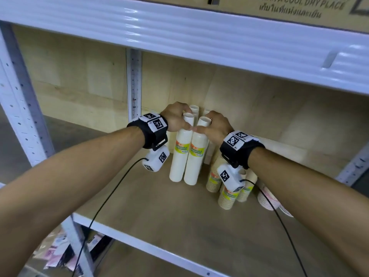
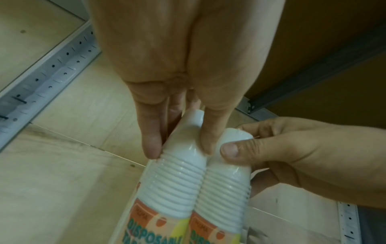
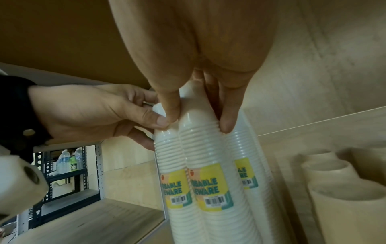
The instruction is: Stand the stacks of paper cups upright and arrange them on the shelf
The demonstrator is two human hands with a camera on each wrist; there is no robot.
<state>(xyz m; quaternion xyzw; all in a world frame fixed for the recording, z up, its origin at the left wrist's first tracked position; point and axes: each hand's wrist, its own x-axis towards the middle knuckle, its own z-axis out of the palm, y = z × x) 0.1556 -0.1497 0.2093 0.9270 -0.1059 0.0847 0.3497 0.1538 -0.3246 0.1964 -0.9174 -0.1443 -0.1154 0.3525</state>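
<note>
Two tall white stacks of paper cups with yellow labels stand upright side by side on the wooden shelf (image 1: 139, 206). My left hand (image 1: 184, 121) grips the top of the left stack (image 1: 179, 156), its fingers curled round the uppermost cup (image 2: 181, 173). The top of the right stack (image 1: 194, 162) is gripped by my right hand (image 1: 205, 124), thumb on one side and fingers on the other (image 3: 227, 125). The thumbs of both hands nearly touch between the stacks. More white stacks (image 1: 194, 109) stand just behind, partly hidden by the hands.
Brown cup stacks (image 1: 227, 196) stand at the right below my right wrist, and patterned cups (image 1: 267, 198) lie beyond them. The upper shelf beam (image 1: 179, 37) hangs low overhead. A perforated upright post (image 1: 20, 106) is at the left. Bare shelf board lies left of the stacks.
</note>
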